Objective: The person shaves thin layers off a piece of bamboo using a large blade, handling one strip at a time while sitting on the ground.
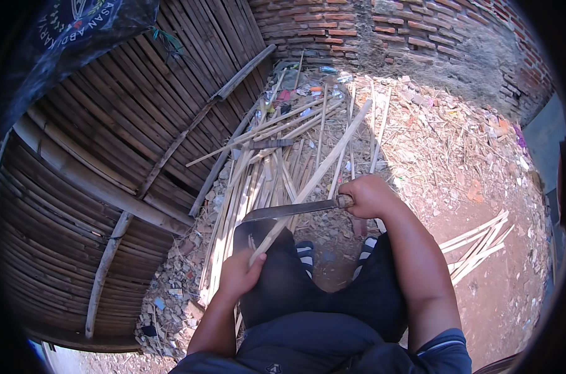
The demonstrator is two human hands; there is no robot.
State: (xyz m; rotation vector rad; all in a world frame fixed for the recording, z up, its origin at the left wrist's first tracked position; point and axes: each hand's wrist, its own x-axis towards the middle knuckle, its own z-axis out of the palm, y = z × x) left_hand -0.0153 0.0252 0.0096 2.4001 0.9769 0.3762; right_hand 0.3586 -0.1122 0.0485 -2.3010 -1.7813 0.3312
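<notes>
My left hand (240,272) is closed round the near end of a long, pale bamboo strip (330,159), over my left thigh. The strip slants away from me to the upper right. In my right hand (371,196) is the wooden handle of a machete (289,210), gripped above the gap between my knees. Its long, dark blade points left and lies across the strip, a little beyond my left hand. Whether the edge has bitten into the strip, I cannot tell.
Many loose bamboo strips (252,187) lie on rubble ahead and to the left. A smaller bundle of strips (479,246) rests on dirt at right. A bamboo slat wall (152,112) stands on the left, and a brick wall (414,31) closes the far side.
</notes>
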